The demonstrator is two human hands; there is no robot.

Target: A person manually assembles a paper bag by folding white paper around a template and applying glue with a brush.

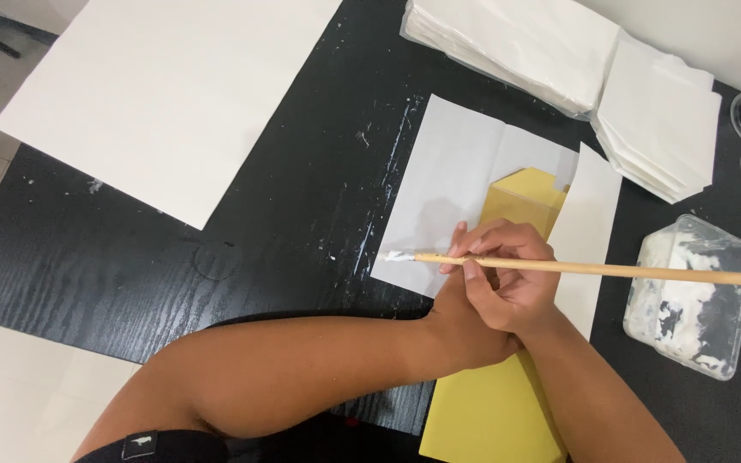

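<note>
Wooden brush (593, 269) lying level across the black table (87, 257), pinched in the curled fingers of the right hand (508, 279), its white-tipped bristles touching the left edge of a white sheet (452, 171). Left hand (460, 334) tucked under the right, pressing down on a yellow envelope (490, 411); how far open, impossible to tell. Yellow flap (525, 199) showing above the knuckles, between two white sheets. Sitting right of the brush end, a plastic tub (688, 296) smeared with white paste. Resting along the far edge, stacks of white envelopes (653, 120); lying far left, a large white board (165, 94).
</note>
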